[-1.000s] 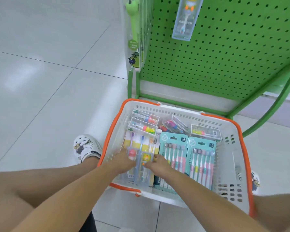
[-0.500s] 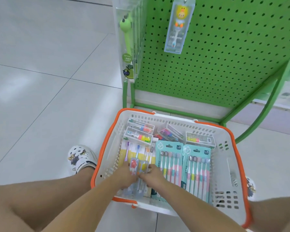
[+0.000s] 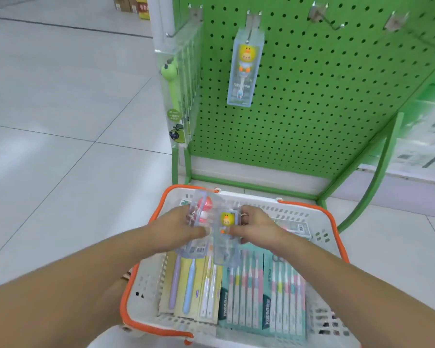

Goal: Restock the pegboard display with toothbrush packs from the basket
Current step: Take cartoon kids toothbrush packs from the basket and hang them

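Green pegboard [image 3: 312, 96] fills the top of the view, with one clear duck toothbrush pack [image 3: 245, 69] hanging off a hook near the middle and a green frog toothbrush pack [image 3: 172, 96] hung on the left side panel. A couple of bare hooks [image 3: 334, 23] stick out further right.

Down on the tiled floor [image 3: 60, 121] sits a white basket with an orange rim [image 3: 332, 222], just in front of the stand. Both hands are above it. The left hand [image 3: 178, 229] has its fingers wrapped round a clear pack with a pink character toothbrush [image 3: 199, 222], and the right hand [image 3: 254, 227] pinches another clear duck pack [image 3: 226, 237] between thumb and fingers. The two packs are side by side, pretty much touching, lifted off the pile.

Lying flat in the basket underneath: a yellow-backed card of pastel toothbrushes [image 3: 191, 290] on the left and teal multi-packs [image 3: 261, 297] to its right. It's a bit motion-blurred, so the small print isn't readable.
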